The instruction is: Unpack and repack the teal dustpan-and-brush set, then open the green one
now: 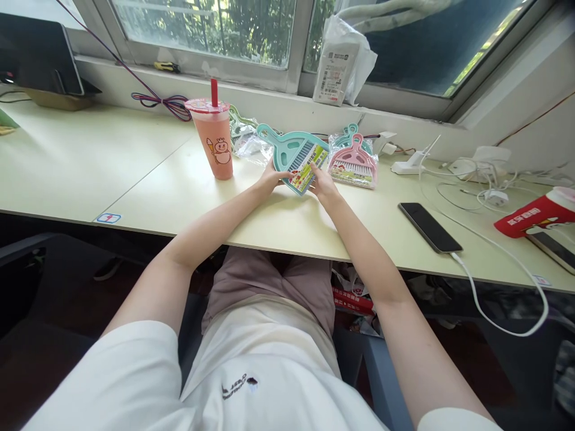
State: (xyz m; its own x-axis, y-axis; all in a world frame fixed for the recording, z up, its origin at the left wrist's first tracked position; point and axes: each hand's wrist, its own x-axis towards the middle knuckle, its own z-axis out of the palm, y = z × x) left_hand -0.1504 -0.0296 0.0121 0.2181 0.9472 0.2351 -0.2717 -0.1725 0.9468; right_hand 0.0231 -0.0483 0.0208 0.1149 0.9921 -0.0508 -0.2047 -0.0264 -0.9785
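Between both hands, just above the table, is a teal mini dustpan and brush set (287,149) with a yellow-green printed label, its handle pointing to the upper left. My left hand (271,177) grips its lower left edge, thumb on the label. On its lower right side, my right hand (322,181) closes round the edge with the thumb on the front. The fingers behind the dustpan are hidden. Right of it lies a pink dustpan and brush set (354,163) in clear wrapping, with another teal set (351,133) partly behind.
A tall orange drink cup (214,140) with a red straw stands left of my hands. A phone (429,227) with a white charging cable lies to the right, near a tipped red cup (530,214). A white box (335,69) rests on the windowsill, and a power strip (408,167) lies below.
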